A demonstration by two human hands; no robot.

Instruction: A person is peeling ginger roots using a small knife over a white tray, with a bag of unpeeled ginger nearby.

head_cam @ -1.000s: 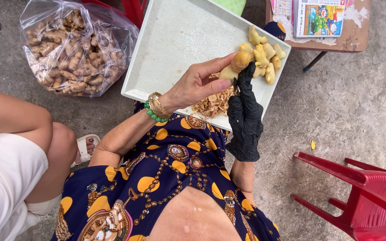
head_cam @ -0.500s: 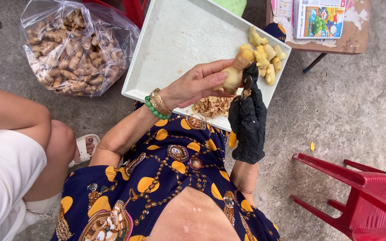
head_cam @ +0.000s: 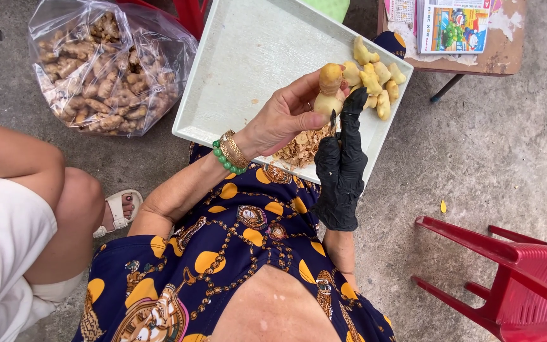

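My left hand (head_cam: 284,115), with bead and metal bracelets at the wrist, grips a pale yellow piece of ginger (head_cam: 328,88) over a white tray (head_cam: 246,63). My right hand (head_cam: 342,166), in a black glove, holds a small dark blade (head_cam: 333,118) against the lower side of that piece. Peeled ginger pieces (head_cam: 375,76) are heaped in the tray's far right corner. A pile of brown peelings (head_cam: 302,147) lies on the tray just under my hands.
A clear plastic bag of unpeeled ginger (head_cam: 99,69) sits on the concrete at upper left. Another person's bare knee and white shorts (head_cam: 14,221) are at left. A red plastic chair (head_cam: 514,278) stands at lower right. A small table with a printed paper (head_cam: 454,28) is at top right.
My left hand has turned the ginger piece more upright and lifted it slightly. The gloved right hand has moved up with the blade against it.
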